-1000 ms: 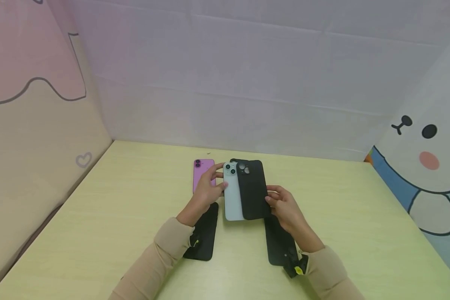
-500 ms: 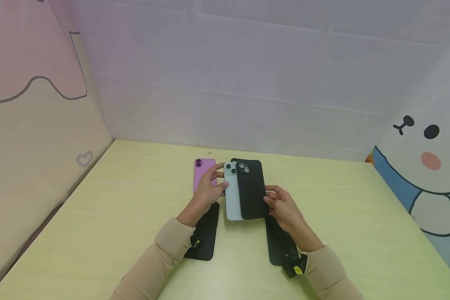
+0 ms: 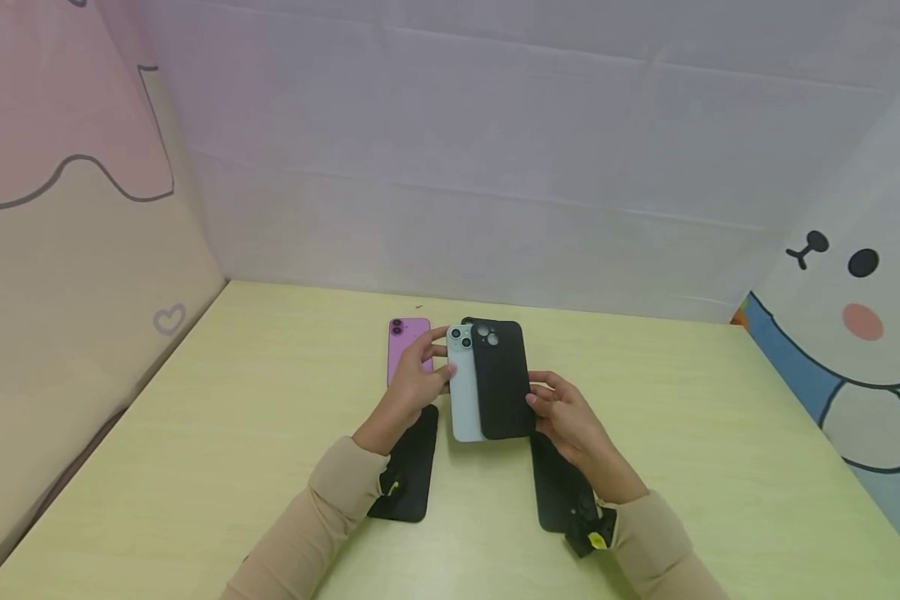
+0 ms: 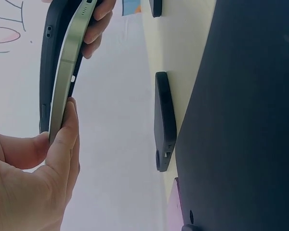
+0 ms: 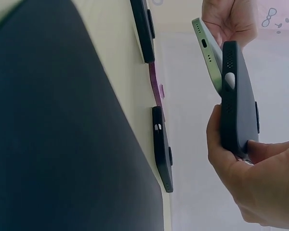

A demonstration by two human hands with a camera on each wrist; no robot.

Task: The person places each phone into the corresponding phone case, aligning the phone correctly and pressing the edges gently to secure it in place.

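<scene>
In the head view my left hand (image 3: 417, 375) grips a pale mint phone (image 3: 465, 400) by its left edge, thumb on the back, camera end up. My right hand (image 3: 566, 417) pinches the right edge of a black phone case (image 3: 504, 387) with camera cut-outs. The case overlaps the right part of the phone, and both are raised above the table. From the left wrist, the phone's side edge (image 4: 67, 72) is seen slanting into the case (image 4: 47, 72). In the right wrist view the phone's port end (image 5: 209, 55) sticks out of the case's open side.
A purple phone (image 3: 407, 350) lies behind my left hand. Black flat slabs, phones or cases, lie under my left wrist (image 3: 414, 475) and right wrist (image 3: 558, 492). Another black slab (image 3: 487, 320) is mostly hidden behind the held case. A cloth wall (image 3: 525, 167) closes the table's back.
The black case has shifted very slightly left over the phone, with my right hand following. My left hand and the things on the table stay as they were.
</scene>
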